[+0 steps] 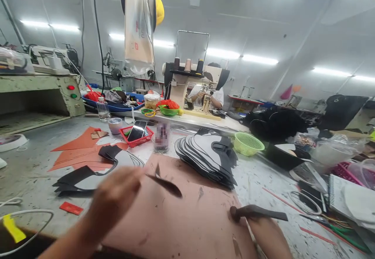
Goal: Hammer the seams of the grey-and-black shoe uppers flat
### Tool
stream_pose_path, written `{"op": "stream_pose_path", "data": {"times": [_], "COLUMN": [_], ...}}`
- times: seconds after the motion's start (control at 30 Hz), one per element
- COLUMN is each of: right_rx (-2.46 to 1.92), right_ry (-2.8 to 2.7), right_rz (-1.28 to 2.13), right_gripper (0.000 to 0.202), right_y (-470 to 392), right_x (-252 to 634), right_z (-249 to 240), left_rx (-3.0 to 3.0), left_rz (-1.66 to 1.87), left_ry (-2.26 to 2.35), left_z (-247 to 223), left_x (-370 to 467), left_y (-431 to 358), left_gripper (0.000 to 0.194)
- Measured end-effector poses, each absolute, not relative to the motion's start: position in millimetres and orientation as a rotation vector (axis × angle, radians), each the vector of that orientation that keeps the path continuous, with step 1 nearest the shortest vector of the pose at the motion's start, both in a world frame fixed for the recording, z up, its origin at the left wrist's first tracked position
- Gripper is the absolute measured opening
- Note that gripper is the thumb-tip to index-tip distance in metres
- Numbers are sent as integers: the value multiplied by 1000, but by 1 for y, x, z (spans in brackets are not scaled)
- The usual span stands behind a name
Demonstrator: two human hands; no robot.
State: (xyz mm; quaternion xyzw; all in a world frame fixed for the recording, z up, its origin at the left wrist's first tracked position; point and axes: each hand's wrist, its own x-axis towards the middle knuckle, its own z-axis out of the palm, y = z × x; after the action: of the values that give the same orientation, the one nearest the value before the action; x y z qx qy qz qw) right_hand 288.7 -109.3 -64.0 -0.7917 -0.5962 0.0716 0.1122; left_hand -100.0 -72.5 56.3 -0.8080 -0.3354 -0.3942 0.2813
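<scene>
My left hand (118, 190) is blurred, raised over the left side of a pinkish work mat (181, 220). Its fingers pinch one end of a small dark piece (165, 184), which hangs over the mat. At the lower right, my right forearm rises to a dark hammer (258, 213) with a rounded head; my right hand (258, 224) is mostly hidden behind the tool. A thick stack of black and grey cut pieces (206, 153) lies at the mat's back right. Another stack of such pieces (84, 179) sits left of my left hand.
Orange sheets (76, 153), a red basket (136, 136) with a phone, and a blurred-out container (161, 138) stand behind. A green basket (248, 143) is at right, with scissors (313, 218) and a notebook (340, 200). Beyond a sewing machine (178, 91) sits a person (218, 95).
</scene>
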Motion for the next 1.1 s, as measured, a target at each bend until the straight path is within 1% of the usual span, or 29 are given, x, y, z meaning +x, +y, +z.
{"op": "stream_pose_path", "data": {"times": [0.07, 0.13, 0.2, 0.3, 0.37, 0.47, 0.53, 0.67, 0.73, 0.77, 0.87, 0.93, 1.03, 1.1], "right_rx": [-2338, -2345, -2343, -2380, -2429, -2494, -2519, -2530, -2519, -2511, -2476, -2464, -2496, -2533], "right_ry": [-1716, -1710, -1699, -1653, -1608, -1555, -1532, -1537, -1538, -1533, -1550, -1568, -1542, -1511], "right_rz": [227, 230, 222, 238, 299, 313, 227, 88, 49, 39, 59, 131, 268, 292], "right_gripper": [25, 27, 27, 26, 25, 26, 26, 24, 22, 20, 16, 18, 22, 22], "right_y": [-112, -114, -115, -117, -118, -119, -120, -120, -119, -119, -118, -118, -119, -119], "right_x": [292, 289, 285, 278, 273, 265, 262, 260, 261, 261, 263, 264, 263, 261], "right_z": [-75, -80, -80, -69, -59, -48, -48, -62, -69, -70, -69, -63, -52, -45], "left_rx": [-1808, -1624, -1668, -1958, -2034, -2079, -2245, -2645, -2800, -2865, -2986, -3017, -3014, -2962], "left_rz": [-1100, -1084, -973, -757, -761, -943, -917, -645, -466, -381, -174, -99, -106, -202], "left_ry": [-904, -869, -958, -1213, -1323, -1341, -1260, -1029, -909, -857, -834, -878, -925, -966], "left_z": [70, 61, 34, -10, -24, -14, 4, 33, 39, 41, 41, 37, 35, 41], "left_x": [-134, -167, -197, -221, -216, -170, -115, 14, 66, 85, 118, 124, 124, 122], "left_y": [-48, -30, -23, -26, -28, -14, 7, 55, 75, 83, 102, 111, 119, 117], "left_gripper": [19, 17, 9, 21, 21, 19, 21, 15, 7, 8, 21, 23, 21, 20]}}
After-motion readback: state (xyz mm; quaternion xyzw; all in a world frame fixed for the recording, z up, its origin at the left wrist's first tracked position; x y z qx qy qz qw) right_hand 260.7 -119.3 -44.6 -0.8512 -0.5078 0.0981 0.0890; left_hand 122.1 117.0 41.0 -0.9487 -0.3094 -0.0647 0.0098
